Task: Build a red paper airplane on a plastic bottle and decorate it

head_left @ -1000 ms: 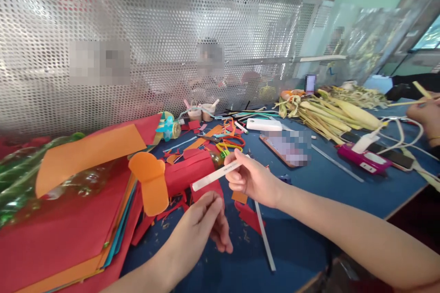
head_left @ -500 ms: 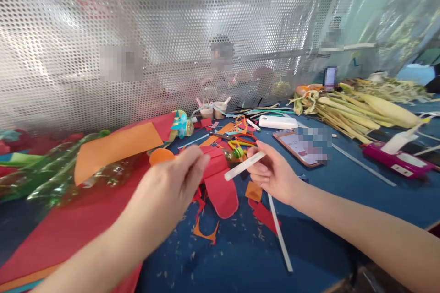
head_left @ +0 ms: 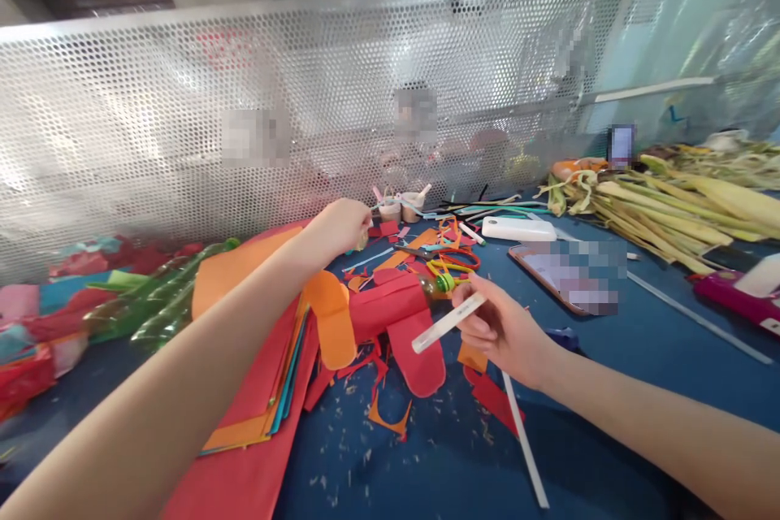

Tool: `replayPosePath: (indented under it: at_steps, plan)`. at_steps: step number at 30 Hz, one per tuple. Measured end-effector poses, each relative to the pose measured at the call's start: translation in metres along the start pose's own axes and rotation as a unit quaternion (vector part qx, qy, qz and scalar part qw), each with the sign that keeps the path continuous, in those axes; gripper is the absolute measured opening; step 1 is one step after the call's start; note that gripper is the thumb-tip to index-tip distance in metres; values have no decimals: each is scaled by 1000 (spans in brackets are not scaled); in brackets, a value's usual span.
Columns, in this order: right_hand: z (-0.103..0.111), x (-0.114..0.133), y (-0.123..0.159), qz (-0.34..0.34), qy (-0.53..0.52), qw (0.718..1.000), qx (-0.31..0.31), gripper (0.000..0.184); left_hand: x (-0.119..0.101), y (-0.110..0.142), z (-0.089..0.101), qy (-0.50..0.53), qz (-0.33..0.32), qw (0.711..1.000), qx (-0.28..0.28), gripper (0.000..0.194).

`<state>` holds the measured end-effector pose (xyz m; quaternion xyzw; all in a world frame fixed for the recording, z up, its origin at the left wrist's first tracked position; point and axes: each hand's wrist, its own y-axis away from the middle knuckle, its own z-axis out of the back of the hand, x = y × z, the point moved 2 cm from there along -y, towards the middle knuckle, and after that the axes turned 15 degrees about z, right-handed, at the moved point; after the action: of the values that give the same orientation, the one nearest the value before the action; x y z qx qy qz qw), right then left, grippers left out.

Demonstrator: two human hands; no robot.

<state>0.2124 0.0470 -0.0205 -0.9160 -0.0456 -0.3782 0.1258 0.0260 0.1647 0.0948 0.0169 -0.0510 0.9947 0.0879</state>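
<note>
My right hand (head_left: 496,325) is closed on a short, pale white stick (head_left: 448,322) with small grey print, tilted down to the left. My left hand (head_left: 347,227) reaches far across the table with its fingers curled. Beneath it peeks a small yellowish bit of something (head_left: 362,241), mostly covered, so what the fingers hold is hidden. Between the hands lies a bottle wrapped in red paper (head_left: 390,301) with a green cap (head_left: 445,282). A red rounded flap (head_left: 418,353) and an orange rounded flap (head_left: 337,325) stick out from it.
Coloured paper sheets (head_left: 244,471) and green plastic bottles (head_left: 164,301) lie left. Scissors (head_left: 457,260) rest among scraps. A phone (head_left: 548,276), white case-like object (head_left: 517,228), purple device (head_left: 740,301), long white stick (head_left: 525,443) and dried husks (head_left: 658,211) are right. Perforated metal panel (head_left: 341,97) behind.
My left hand has moved forward, away from the wrapped bottle, to the far side where a blue star-decorated piece stood. My right hand still holds the white stick. The view has shifted left.
</note>
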Motion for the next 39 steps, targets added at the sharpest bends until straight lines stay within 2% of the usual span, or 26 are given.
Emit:
replayPosePath:
  at_steps: [4, 8, 10, 12, 14, 17, 20, 25, 32, 35, 39]
  plan:
    - [1, 1, -1, 11, 20, 1000, 0, 32, 6, -12, -4, 18, -10, 999, 37, 33]
    - [2, 0, -2, 24, 52, 998, -2, 32, 1, -13, 6, 71, 17, 997, 8, 32]
    - [2, -1, -2, 38, 71, 997, -6, 32, -8, 1, 12, 116, 27, 993, -13, 30]
    - [2, -2, 0, 57, 91, 994, -13, 31, -23, 28, 12, 171, 16, 985, -23, 30]
    - [2, -2, 2, 74, 103, 992, -16, 31, -39, 66, 3, 222, -20, 975, -8, 38]
    - [1, -3, 9, 89, 135, 987, -12, 35, -56, 124, -27, 281, -75, 955, 60, 35]
    - [0, -4, 15, 89, 218, 972, 13, 37, -58, 159, -59, 321, -59, 939, 108, 36]
    - [-7, -11, 18, 54, 268, 955, 111, 32, -46, 172, -90, 426, 5, 883, 195, 25]
    - [-8, -20, 23, 5, 293, 939, 183, 26, -47, 182, -111, 548, 9, 781, 301, 38]
    - [-10, -19, 25, -6, 290, 935, 204, 24, -46, 185, -115, 570, 20, 760, 310, 43]
    - [-12, -19, 26, -24, 282, 934, 217, 26, -44, 186, -122, 582, 38, 755, 301, 47]
